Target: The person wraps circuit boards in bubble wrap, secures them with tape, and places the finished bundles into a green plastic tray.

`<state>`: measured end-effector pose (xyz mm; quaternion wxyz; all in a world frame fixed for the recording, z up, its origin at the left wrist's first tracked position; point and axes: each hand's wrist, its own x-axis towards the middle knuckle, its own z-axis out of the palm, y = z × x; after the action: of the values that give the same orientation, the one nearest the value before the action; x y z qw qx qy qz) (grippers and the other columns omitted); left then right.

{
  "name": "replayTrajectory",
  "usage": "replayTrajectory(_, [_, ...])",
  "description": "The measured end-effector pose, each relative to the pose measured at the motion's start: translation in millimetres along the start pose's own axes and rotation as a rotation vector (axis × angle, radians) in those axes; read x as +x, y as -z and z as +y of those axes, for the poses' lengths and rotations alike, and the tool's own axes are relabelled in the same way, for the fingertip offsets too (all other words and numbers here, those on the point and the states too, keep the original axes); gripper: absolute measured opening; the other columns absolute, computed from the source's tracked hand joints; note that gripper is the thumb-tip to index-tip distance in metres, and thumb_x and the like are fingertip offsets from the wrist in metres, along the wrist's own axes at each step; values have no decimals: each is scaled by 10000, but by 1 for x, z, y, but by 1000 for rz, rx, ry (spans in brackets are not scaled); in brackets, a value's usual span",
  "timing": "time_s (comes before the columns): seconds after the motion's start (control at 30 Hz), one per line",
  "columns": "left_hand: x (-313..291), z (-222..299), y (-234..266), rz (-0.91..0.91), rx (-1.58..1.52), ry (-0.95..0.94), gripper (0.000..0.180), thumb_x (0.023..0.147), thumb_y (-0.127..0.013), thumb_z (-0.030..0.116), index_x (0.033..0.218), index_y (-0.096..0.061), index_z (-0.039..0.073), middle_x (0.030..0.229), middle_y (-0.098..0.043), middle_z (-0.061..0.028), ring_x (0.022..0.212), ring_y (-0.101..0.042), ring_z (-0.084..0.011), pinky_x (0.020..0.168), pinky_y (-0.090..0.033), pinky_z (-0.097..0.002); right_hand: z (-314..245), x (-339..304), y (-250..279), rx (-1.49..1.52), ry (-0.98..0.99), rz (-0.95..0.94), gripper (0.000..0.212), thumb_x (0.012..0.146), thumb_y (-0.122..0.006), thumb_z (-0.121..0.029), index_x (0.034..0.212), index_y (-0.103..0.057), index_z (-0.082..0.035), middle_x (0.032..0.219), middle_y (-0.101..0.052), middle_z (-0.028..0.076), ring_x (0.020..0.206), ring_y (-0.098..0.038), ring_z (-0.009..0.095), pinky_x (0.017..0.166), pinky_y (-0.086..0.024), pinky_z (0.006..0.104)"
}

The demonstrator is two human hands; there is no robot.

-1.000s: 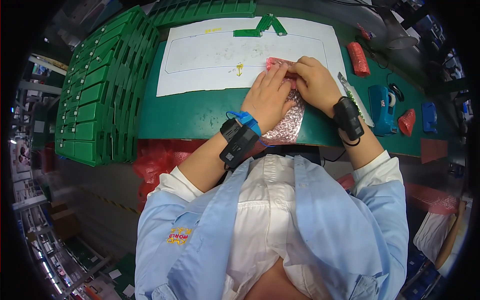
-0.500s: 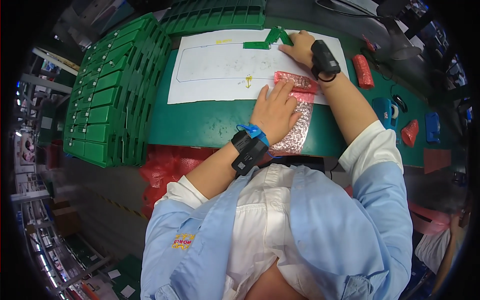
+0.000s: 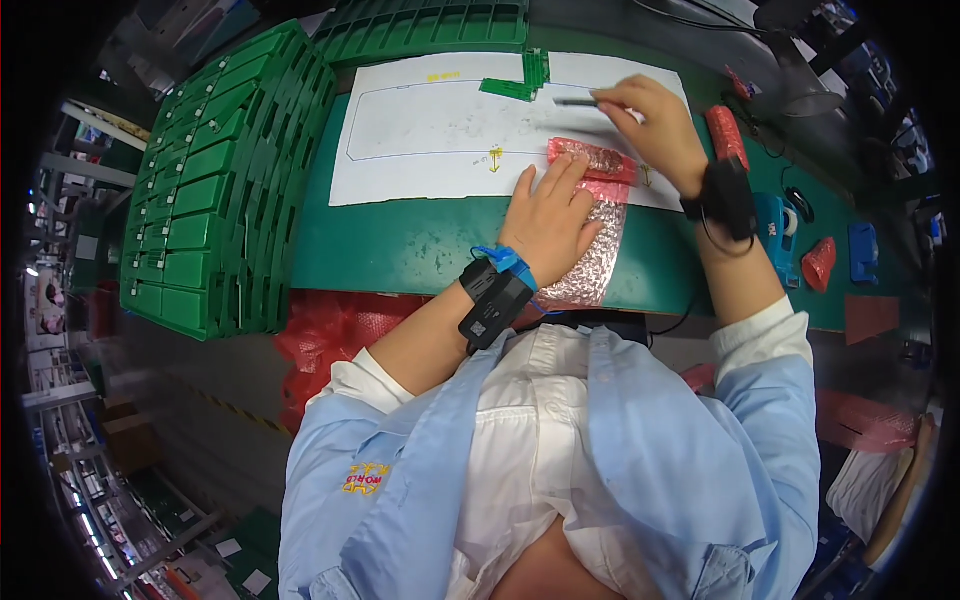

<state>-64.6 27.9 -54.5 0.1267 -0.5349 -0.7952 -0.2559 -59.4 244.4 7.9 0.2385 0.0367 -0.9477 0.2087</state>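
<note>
My left hand lies with its fingers stretched out over a folded piece of pink bubble wrap, pressing it onto the white sheet. A longer flap of the same wrap runs under that hand toward the table's front edge. Raised above the sheet, my right hand pinches one end of a narrow circuit board, which looks dark, seen nearly edge-on and blurred. Beyond it, on the sheet, several green circuit boards rest end to end at an angle.
White paper with drawn lines covers much of the green table mat. Stacked green trays stand at the left, with another green tray behind. To the right are a pink bubble-wrap roll and a blue tape dispenser.
My right hand has come away from the green boards, back toward me and right, with a narrow board between its fingers. The boards on the sheet have shifted. My left hand stays put.
</note>
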Motion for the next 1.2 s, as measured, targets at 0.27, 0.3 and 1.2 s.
replayTrajectory(0.27, [2,2,0,25,23,-18,304,823,-700,287,989,-610,49,1362,-501,-175,1297,-443,-346,1050,-352,-539,-10,-70,-16,162,-13,-9,239,834,-678,-49,1067,-720,-87,1044,-649,86,932,-649,263,797,-535,309])
replayTrajectory(0.3, [2,3,0,19,19,-11,305,824,-699,282,996,-611,46,1356,-503,-179,1294,-445,-349,1051,-353,-537,-9,-70,-17,178,-7,-18,243,834,-676,-45,1070,-719,-83,1057,-645,88,938,-648,261,804,-535,310])
replayTrajectory(1.2, [-3,7,0,22,58,-51,266,845,-669,266,1002,-626,57,1383,-497,-156,1326,-410,-324,1094,-294,-538,6,-37,-14,262,-163,-377,287,943,-573,-107,1205,-641,-14,1019,-654,180,977,-637,283,891,-489,308])
